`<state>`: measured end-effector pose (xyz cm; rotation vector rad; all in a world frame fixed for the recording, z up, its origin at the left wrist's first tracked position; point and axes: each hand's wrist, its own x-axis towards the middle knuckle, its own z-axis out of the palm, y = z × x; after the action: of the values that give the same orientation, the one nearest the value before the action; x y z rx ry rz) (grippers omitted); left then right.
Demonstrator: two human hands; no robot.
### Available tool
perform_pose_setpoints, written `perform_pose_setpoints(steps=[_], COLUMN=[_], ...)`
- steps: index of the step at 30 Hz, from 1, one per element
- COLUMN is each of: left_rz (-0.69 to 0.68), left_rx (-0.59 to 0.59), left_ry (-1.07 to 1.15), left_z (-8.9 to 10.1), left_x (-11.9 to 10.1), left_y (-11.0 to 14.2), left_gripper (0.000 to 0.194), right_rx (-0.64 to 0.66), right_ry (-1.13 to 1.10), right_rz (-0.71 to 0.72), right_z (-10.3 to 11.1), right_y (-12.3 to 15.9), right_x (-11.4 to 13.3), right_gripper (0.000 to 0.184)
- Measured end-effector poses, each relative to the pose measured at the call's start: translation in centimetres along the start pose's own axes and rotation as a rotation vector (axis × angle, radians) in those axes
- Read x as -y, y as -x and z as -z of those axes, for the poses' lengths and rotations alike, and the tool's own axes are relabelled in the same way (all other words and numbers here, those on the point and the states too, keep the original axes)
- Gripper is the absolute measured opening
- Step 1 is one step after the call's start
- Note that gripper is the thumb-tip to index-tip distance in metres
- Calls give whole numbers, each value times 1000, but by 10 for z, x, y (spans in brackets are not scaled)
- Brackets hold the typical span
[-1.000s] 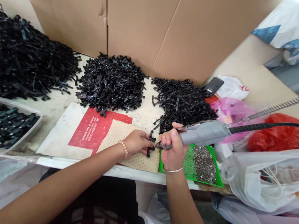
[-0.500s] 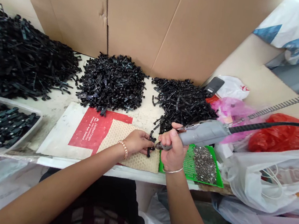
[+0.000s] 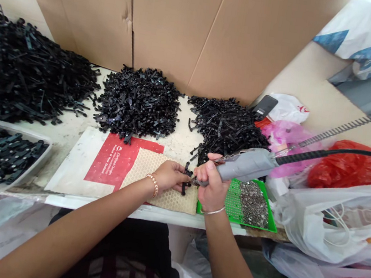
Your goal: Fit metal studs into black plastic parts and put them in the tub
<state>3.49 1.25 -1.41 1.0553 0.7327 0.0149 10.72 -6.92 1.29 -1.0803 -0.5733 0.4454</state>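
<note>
My left hand pinches a small black plastic part over a beige honeycomb-patterned mat. Wrapped in my right hand is a grey electric screwdriver, held tilted with its nose pointing left at the black part. Whether the tip touches the part is hidden by my fingers. Beside my right hand lies a green perforated tray, with many small metal screws heaped in its right half. The mat rests partly on a red and white printed sheet.
Heaps of black parts lie at the left, middle and right. A clear plastic tub holds more parts. Cardboard stands behind. A phone, plastic bags, a coiled spring and a black cable are at right.
My right hand and the screwdriver have shifted slightly left, and the tool's rear end has dipped a little. My left hand stays in place with the black part.
</note>
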Motion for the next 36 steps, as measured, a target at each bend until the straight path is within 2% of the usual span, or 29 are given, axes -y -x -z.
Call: perform_pose_setpoints(steps=[9, 14, 16, 18, 22, 25, 29, 36], left_rz=[16, -9, -5, 15, 58, 76, 87, 102], left_rx=[-32, -3, 0, -1, 18, 30, 15, -11], left_ry=[29, 24, 29, 45, 51, 51, 53, 63], left_z=[0, 1, 1, 1, 4, 5, 6, 4], left_x=[0, 1, 0, -2, -5, -5, -5, -7], left_y=[-1, -2, 0, 2, 4, 4, 2, 3], left_gripper=[8, 10, 10, 11, 14, 17, 16, 17], right_rx=[279, 298, 252, 148, -164, -330, -362, -309], right_ry=[-88, -97, -79, -38, 79, 130, 147, 174], right_rz=[-84, -98, -90, -14, 221, 224, 135, 142], right_z=[5, 3, 6, 15, 52, 80, 98, 100], right_y=[-10, -8, -8, -12, -34, -50, -58, -55], right_x=[-7, -7, 0, 11, 29, 27, 15, 8], right_gripper=[15, 16, 21, 26, 28, 33, 38, 34])
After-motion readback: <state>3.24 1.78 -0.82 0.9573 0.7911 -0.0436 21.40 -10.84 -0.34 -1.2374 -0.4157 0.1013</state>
